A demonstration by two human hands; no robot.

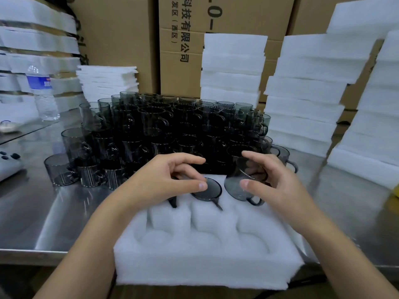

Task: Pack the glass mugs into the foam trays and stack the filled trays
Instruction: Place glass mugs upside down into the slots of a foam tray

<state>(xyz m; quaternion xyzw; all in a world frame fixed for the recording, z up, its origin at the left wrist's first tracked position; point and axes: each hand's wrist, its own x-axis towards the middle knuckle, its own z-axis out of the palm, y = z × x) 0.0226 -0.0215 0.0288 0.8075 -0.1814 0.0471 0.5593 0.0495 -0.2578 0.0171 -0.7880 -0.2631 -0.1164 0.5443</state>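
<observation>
A steel table [54,212] runs under everything here, and the white foam tray [203,262] sits at its near edge, right in front of you. The tray's near row of round pockets holds nothing; the far row is where the glass is.

Your left hand [164,180] hovers over the far left pocket with its fingers loosely curled and gripping nothing that shows. Its thumb tip touches the edge of the seated mug [210,189] in the far middle pocket. That mug is sunk in so that only a dark round face and its handle show. Below your left hand a second handle [173,202] pokes out of the foam; the mug it belongs to is hidden by your hand.

Your right hand [274,186] grips a smoky glass mug [236,187], thumb on the near side and fingers round the far side. The mug is tilted, handle toward you, over the far right pocket.

Just behind the tray stands the mug stack [172,126], dark mugs piled several layers high. To the left are a water bottle [42,93] and a pile of thin foam sheets [108,83]. To the right rise the foam block stacks [306,100], and cardboard boxes [179,50] close off the back
</observation>
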